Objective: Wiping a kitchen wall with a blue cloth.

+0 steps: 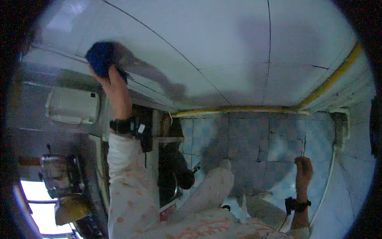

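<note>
My left hand (115, 85) is stretched out at the upper left, with a dark blue cloth (101, 58) under its fingers. The cloth is bunched and blurred, and lies against the pale tiled wall (209, 38). A shadow of the hand falls on the wall beside it. At the lower right hangs my right hand (303, 171), its fingers curled in and nothing visible in them. It is over the tiled floor (238, 137), apart from the wall. Both wrists wear a dark band with a small device.
Left of my arm, a counter (68, 134) carries a white plastic rectangular container (73, 105) and metal cookware (55, 173). Below the counter are dark shelves with a dark object (182, 173). Yellow trim (238, 109) follows the wall's base. A white pipe (328, 176) runs along the right.
</note>
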`<state>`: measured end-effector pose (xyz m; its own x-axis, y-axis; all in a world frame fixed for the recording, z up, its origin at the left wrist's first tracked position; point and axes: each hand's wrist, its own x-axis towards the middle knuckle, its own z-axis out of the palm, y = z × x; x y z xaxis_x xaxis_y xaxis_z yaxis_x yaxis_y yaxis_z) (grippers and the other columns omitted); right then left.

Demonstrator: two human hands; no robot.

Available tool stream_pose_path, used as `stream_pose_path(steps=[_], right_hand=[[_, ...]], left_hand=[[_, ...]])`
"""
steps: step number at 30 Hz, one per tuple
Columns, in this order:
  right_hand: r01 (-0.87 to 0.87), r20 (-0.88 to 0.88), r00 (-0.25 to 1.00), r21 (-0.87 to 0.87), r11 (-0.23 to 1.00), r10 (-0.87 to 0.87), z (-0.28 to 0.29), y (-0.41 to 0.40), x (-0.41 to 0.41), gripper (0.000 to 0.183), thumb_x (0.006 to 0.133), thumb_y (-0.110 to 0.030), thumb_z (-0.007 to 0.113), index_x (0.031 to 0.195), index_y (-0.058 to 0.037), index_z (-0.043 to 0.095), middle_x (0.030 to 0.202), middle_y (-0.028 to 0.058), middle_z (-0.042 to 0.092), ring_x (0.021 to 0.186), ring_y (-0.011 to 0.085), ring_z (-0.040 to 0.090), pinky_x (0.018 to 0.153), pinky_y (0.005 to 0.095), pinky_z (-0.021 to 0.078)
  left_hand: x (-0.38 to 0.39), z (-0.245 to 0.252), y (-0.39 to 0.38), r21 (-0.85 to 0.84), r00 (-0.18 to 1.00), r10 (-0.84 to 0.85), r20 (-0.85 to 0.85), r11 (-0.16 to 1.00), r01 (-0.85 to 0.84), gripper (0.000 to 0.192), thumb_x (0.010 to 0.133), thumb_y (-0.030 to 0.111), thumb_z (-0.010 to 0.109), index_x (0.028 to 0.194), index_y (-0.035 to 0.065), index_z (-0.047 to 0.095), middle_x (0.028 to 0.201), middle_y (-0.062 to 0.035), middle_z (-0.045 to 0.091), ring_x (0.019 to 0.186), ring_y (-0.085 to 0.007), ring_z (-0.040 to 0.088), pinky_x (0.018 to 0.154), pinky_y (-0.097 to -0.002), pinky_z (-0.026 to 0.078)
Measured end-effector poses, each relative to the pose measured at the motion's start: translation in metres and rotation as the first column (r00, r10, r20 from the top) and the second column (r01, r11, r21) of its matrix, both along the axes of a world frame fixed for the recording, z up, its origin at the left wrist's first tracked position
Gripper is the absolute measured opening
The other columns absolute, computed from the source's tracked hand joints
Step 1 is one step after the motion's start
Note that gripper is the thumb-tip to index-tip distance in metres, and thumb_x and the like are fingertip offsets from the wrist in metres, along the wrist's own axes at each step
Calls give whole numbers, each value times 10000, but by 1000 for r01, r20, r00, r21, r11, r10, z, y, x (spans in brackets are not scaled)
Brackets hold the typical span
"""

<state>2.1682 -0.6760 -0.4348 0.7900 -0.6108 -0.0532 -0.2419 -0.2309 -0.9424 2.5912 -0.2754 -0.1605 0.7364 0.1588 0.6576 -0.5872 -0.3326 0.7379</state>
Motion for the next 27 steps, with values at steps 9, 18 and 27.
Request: stream_pose_path(steps=[9,18,27], right_hand=[[-78,-130,989,-87,993,67,-38,1,-11,83,897,-71,587,957,-26,624,964,66,620,907,170,592,831,304,458],[-197,-121,974,-20,980,193,0,57,41,168,920,-108,576,1044,-11,633,952,74,663,873,162,633,797,291,488],[-126,-8,992,70,990,126,-74,90,87,197,932,-151,567,1046,-2,626,975,81,671,911,163,631,843,294,483]], left_hand=[[-51,-229,-85,729,944,-67,324,653,-204,841,691,102,676,1452,188,328,1506,-251,193,1374,-477,186,1046,-652,251],[-65,-155,-65,875,911,-95,402,333,-352,821,650,62,658,1405,268,412,1478,-156,336,1313,-470,304,1074,-589,269],[-120,-104,-212,734,812,-223,540,597,-324,673,758,183,630,1390,141,402,1432,-214,355,1275,-452,351,1064,-601,244]])
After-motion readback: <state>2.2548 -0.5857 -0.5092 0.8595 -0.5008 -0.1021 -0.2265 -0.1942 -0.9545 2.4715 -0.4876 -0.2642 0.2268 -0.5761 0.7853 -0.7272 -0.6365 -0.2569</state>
